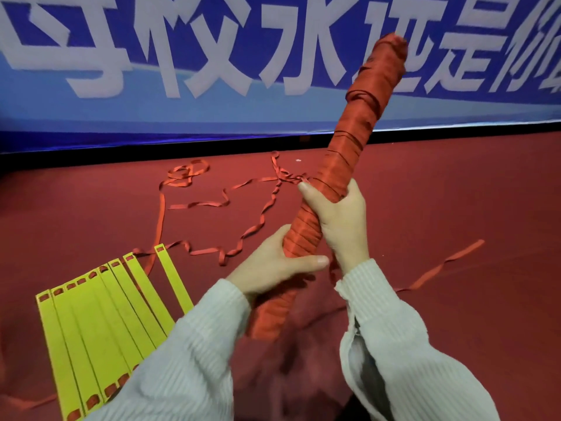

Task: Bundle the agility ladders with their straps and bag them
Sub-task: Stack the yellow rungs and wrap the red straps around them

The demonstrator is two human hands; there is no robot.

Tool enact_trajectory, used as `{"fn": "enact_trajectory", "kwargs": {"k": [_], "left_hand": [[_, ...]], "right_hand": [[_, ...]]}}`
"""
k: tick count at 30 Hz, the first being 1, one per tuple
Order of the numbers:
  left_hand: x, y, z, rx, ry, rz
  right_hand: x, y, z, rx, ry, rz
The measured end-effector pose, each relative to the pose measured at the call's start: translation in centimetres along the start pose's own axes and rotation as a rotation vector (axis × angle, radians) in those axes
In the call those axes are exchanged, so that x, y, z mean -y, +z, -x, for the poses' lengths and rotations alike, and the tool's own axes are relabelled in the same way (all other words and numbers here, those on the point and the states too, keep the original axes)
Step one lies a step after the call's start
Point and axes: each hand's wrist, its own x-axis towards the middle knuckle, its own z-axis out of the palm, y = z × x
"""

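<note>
Blue banner (212, 110) with white Chinese characters behind; both hands' fingers (315, 260) clamped round strap-wrapped bundle (358, 126).

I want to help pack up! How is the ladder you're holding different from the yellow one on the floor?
The wrapped ladder bundle is wound tight in orange strap, so its rungs are hidden; the yellow ladder shows its flat rungs, fanned out. The bundle is held tilted up by the left hand and right hand; the yellow ladder lies on the red floor, untouched. Its loose strap trails across the floor. Both have orange straps.
</note>
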Motion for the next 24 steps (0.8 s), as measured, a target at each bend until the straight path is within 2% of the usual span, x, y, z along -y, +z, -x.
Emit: {"fn": "enact_trajectory", "kwargs": {"k": [1, 2, 3, 5, 6, 7, 8, 10, 12, 13, 15, 16, 17, 18, 21, 24], "left_hand": [[0.4, 0.4, -0.3, -0.105, 0.028, -0.181], [0.9, 0.8, -0.4, -0.141, 0.062, -0.236], [0.9, 0.8, -0.2, -0.09, 0.088, -0.135], [0.3, 0.5, 0.6, 0.169, 0.0, 0.321], [-0.2, 0.2, 1.0, 0.242, -0.038, 0.456], [-0.4, -0.2, 1.0, 0.235, -0.056, 0.457], [-0.5, -0.2, 0.8, 0.162, -0.058, 0.375], [-0.1, -0.1, -0.2, -0.087, 0.043, 0.012], [0.6, 0.6, -0.3, -0.219, 0.116, -0.212], [0.7, 0.7, -0.1, -0.183, 0.116, -0.139], [0.5, 0.4, 0.5, 0.054, 0.021, 0.249], [0.2, 0.1, 0.7, 0.163, -0.02, 0.412], [0.1, -0.2, 0.7, 0.203, -0.039, 0.456], [0.0, -0.3, 0.5, 0.181, -0.048, 0.424], [-0.1, 0.2, 0.1, -0.072, 0.017, 0.105], [0.1, 0.3, 0.0, -0.255, 0.149, -0.079]], "right_hand": [[-0.2, 0.1, 0.0, -0.045, -0.005, 0.041], [-0.1, 0.1, 0.1, -0.035, -0.009, 0.004], [0.0, -0.1, 0.2, 0.028, 0.001, -0.108], [0.6, -0.2, 0.3, 0.22, 0.076, -0.367], [0.7, -0.1, 0.3, 0.293, 0.108, -0.401], [0.5, 0.1, 0.3, 0.301, 0.099, -0.335], [-0.1, 0.4, 0.1, 0.253, 0.056, -0.227], [-0.9, 0.8, -0.2, 0.095, -0.019, 0.028], [-0.9, 1.0, 0.1, 0.048, -0.013, 0.052], [-0.8, 0.9, 0.2, 0.107, 0.016, -0.057], [-0.3, 0.4, 0.3, 0.292, 0.11, -0.325], [0.0, 0.3, 0.3, 0.358, 0.124, -0.36], [0.0, 0.3, 0.2, 0.365, 0.111, -0.323], [-0.3, 0.6, 0.0, 0.318, 0.07, -0.261], [-0.5, 1.0, -0.1, 0.131, -0.041, -0.087], [-0.1, -0.2, -0.6, 0.19, -0.02, 0.074]]}}
